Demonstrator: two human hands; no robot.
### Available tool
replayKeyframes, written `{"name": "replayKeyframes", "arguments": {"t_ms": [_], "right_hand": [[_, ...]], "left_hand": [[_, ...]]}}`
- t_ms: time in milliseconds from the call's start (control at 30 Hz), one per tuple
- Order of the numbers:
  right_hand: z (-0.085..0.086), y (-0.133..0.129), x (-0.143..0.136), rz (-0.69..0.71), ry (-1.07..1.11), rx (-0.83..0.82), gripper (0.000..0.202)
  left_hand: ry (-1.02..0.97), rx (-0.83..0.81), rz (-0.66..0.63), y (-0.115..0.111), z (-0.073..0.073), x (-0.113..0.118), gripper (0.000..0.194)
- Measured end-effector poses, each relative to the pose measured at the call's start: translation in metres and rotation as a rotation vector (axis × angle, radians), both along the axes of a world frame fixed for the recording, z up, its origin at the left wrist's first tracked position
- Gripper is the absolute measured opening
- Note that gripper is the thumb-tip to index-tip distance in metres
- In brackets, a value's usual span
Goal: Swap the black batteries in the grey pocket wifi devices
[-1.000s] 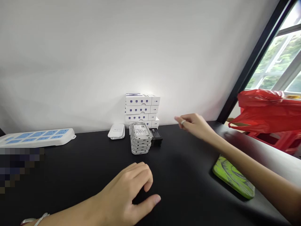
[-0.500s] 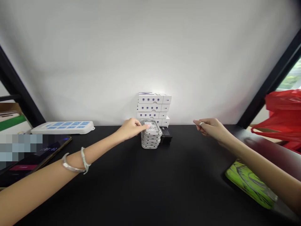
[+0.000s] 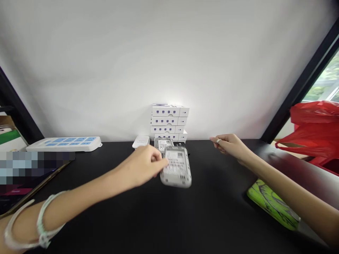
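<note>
A white pocket-sized electronic device with an open back and a printed label inside is pinched at its left edge by my left hand. It is held tilted above the black table and slightly blurred. Behind it stand more such devices in a stack, partly covered by the held one. Black flat pieces lie just right of that stack. My right hand hovers to the right, away from these things, with its fingers closed together, a ring on one, and nothing visible in them.
White boxes are piled against the wall, with white flat pieces to their left. A power strip and a phone lie at left. A green patterned case lies under my right forearm, and a red bag is beyond.
My left hand has lifted the top device off the stack and brought it nearer to me. White flat pieces have come into sight behind it. My right hand keeps its closed shape.
</note>
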State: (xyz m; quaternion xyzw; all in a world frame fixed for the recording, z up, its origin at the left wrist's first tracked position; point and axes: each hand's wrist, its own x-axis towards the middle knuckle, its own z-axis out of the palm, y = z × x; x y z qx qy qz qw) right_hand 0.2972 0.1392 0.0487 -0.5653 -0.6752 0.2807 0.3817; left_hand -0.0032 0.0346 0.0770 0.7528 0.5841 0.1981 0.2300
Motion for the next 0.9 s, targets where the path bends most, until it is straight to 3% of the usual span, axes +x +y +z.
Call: {"name": "replayKeyframes", "arguments": {"t_ms": [133, 300, 500, 633, 733, 800, 900], "right_hand": [[-0.002, -0.003, -0.004, 0.044, -0.014, -0.011, 0.048], [-0.002, -0.010, -0.025, 0.101, -0.070, -0.014, 0.040], [-0.014, 0.012, -0.066, 0.099, -0.011, -0.182, 0.037], [-0.014, 0.027, -0.070, 0.107, 0.090, -0.382, 0.041], [-0.008, 0.021, -0.057, 0.158, 0.173, -0.497, 0.047], [-0.003, 0.009, -0.046, 0.213, 0.228, -0.532, 0.047], [0.005, -0.017, -0.037, 0.288, 0.283, -0.533, 0.045]], "left_hand": [[0.012, -0.036, -0.060, -0.029, -0.024, 0.012, 0.042], [0.058, -0.031, -0.045, -0.033, -0.049, 0.017, 0.040], [0.087, -0.037, -0.070, -0.033, -0.043, 0.019, 0.047], [0.083, 0.067, -0.157, -0.031, -0.033, 0.016, 0.047], [-0.021, 0.193, -0.278, -0.027, -0.040, 0.010, 0.076], [-0.101, 0.154, -0.325, -0.025, -0.050, 0.008, 0.100], [-0.180, 0.033, -0.264, -0.025, -0.065, 0.007, 0.111]]}}
